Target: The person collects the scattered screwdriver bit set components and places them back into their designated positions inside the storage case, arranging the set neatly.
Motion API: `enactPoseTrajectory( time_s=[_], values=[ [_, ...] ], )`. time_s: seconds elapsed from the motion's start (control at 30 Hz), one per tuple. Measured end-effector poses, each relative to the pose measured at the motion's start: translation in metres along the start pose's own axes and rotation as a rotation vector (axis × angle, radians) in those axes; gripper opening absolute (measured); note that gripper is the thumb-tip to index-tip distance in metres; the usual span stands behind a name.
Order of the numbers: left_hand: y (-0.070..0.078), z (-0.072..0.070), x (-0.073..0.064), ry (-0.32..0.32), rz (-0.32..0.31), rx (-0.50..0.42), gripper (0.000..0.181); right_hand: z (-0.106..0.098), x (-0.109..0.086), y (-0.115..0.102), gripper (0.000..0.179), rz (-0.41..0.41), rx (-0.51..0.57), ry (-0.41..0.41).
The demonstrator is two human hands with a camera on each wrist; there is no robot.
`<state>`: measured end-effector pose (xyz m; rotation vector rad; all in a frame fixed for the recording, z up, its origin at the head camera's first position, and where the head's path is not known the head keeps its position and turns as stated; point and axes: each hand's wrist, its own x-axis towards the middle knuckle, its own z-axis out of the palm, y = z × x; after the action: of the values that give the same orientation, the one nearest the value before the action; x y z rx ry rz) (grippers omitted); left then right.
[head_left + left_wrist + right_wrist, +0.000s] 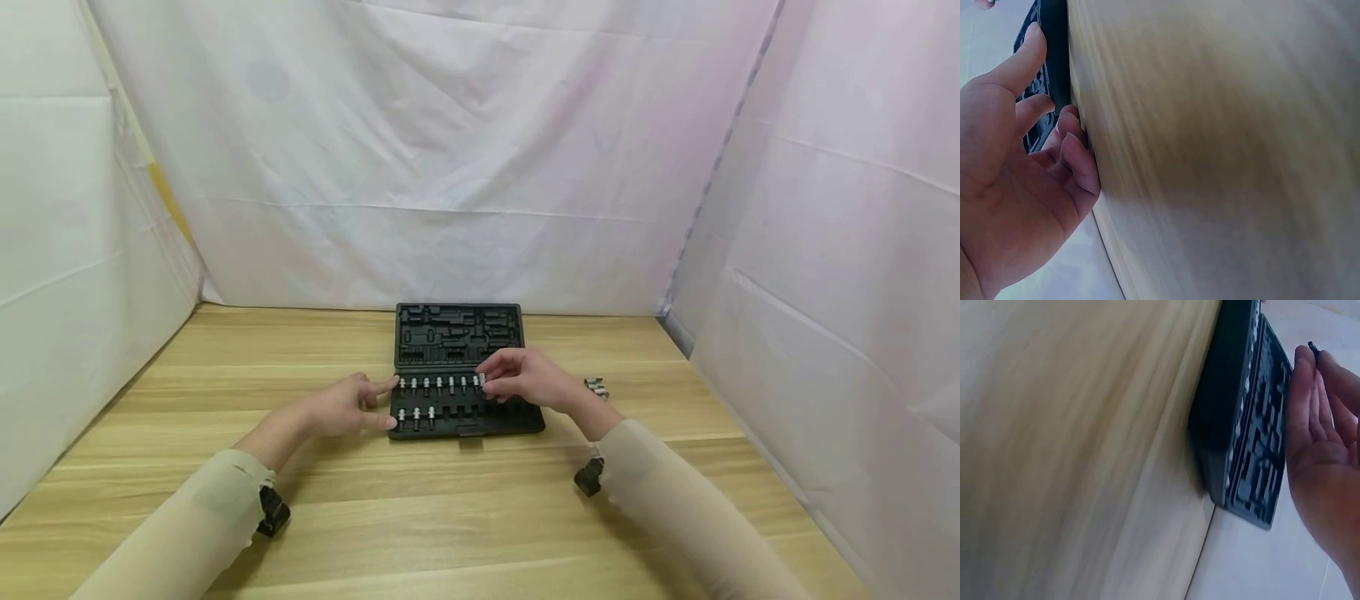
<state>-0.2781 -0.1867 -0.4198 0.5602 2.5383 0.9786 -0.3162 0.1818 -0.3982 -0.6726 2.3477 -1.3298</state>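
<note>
An open black plastic socket case (498,428) lies on the table, its lid (459,308) folded back. Silver bit sockets (439,384) fill much of its rear row, and 3 more (416,415) stand at the left of the front row. My right hand (531,380) pinches a bit socket (482,379) between thumb and fingertips, over the right part of the rear row. In the right wrist view, its dark tip (1314,350) pokes out past the fingertips. Thumb and forefinger spread, my left hand (339,407) touches the case's left edge; its other fingers are bent inward.
A few loose bit sockets (597,388) lie on the wooden table (360,517) to the right of the case, beyond my right wrist. White cloth walls (420,208) enclose the table at the back and both sides.
</note>
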Motion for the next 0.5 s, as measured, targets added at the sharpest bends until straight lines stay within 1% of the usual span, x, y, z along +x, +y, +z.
enactPoseTrajectory(
  time_s=[0.13, 0.2, 0.4, 0.5],
  values=[
    [0.001, 0.000, 0.000, -0.002, 0.006, 0.000, 0.088, 0.010, 0.010, -0.006, 0.029, 0.001, -0.090, 0.005],
    [0.001, -0.001, 0.000, -0.003, -0.001, -0.002, 0.089, 0.016, 0.016, -0.008, 0.027, -0.003, -0.121, -0.005],
    [0.001, -0.002, 0.000, 0.000, -0.006, 0.013, 0.088, 0.035, 0.033, -0.016, 0.020, -0.005, -0.165, -0.088],
    [0.001, -0.002, 0.000, 0.000, 0.001, 0.017, 0.087, 0.043, 0.040, -0.017, 0.016, -0.004, -0.205, -0.110]
  ],
)
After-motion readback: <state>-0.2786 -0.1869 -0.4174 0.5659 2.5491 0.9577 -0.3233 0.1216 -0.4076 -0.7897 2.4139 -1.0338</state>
